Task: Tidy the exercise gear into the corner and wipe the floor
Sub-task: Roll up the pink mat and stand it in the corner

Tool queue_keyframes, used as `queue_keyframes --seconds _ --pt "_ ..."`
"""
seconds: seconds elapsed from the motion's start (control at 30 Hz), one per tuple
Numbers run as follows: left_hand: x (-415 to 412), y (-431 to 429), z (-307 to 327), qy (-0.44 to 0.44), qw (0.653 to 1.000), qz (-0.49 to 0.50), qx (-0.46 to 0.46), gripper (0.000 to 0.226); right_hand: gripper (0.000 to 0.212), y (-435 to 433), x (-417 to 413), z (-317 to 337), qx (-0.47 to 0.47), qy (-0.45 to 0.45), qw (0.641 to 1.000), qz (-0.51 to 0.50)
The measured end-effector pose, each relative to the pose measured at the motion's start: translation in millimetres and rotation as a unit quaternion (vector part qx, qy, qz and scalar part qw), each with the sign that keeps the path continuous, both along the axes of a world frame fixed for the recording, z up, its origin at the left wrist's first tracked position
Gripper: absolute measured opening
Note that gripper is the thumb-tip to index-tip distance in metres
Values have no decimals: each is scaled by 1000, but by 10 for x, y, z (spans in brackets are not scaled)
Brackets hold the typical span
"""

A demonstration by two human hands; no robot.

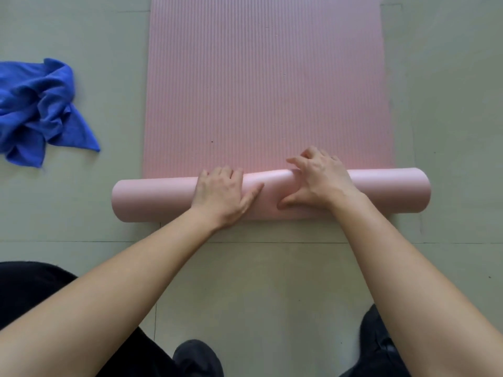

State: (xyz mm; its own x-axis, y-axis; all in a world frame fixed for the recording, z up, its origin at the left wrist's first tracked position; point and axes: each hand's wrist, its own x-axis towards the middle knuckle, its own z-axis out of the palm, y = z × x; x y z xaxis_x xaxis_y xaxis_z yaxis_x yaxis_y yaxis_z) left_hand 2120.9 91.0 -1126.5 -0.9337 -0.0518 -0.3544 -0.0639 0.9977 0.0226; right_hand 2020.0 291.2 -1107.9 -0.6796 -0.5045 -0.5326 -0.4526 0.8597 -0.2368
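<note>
Two hands, left hand (221,193), right hand (319,180), fingers curled round pink mat (264,91)

Nothing readable anywhere: the pink yoga mat (264,91) at centre shows only plain ribbing, the blue cloth (35,110) at the left edge is unmarked, and the floor (272,281) carries only tile seams.
</note>
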Motion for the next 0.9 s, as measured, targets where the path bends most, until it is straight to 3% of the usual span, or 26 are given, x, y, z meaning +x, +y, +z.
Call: queue_keyframes --seconds 0.13,0.23,0.4,0.47,0.53,0.63,0.7,0.8,0.83,0.9 --pt "-124 10 6 13 1000 20 -6 72 101 107 227 8 -6 61 997 45" --pt "-302 -9 -12 -15 1000 10 22 71 122 192 445 -25 28 103 991 80" --pt "-201 39 -88 -105 990 26 88 72 92 189 296 30 65 -36 994 75" --pt "-119 37 -86 -60 994 36 82 64 92 168 185 27 60 -81 993 67" --pt "-73 68 -47 17 999 27 37 63 106 146 105 -1 50 -85 994 52" --pt "-39 185 -46 5 1000 14 10 68 122 141 8 -20 12 -28 1000 3" --pt "-57 230 -75 -20 1000 10 -1 72 113 152 -3 -4 -15 13 1000 -14" --pt "-237 187 -69 8 1000 16 -1 67 83 177 183 -8 -56 71 996 -4" --pt "-342 160 -53 13 1000 17 8 64 82 193 259 -13 -65 92 994 -3" --pt "-521 93 -31 -12 999 7 36 65 102 219 371 -20 -34 105 994 19"
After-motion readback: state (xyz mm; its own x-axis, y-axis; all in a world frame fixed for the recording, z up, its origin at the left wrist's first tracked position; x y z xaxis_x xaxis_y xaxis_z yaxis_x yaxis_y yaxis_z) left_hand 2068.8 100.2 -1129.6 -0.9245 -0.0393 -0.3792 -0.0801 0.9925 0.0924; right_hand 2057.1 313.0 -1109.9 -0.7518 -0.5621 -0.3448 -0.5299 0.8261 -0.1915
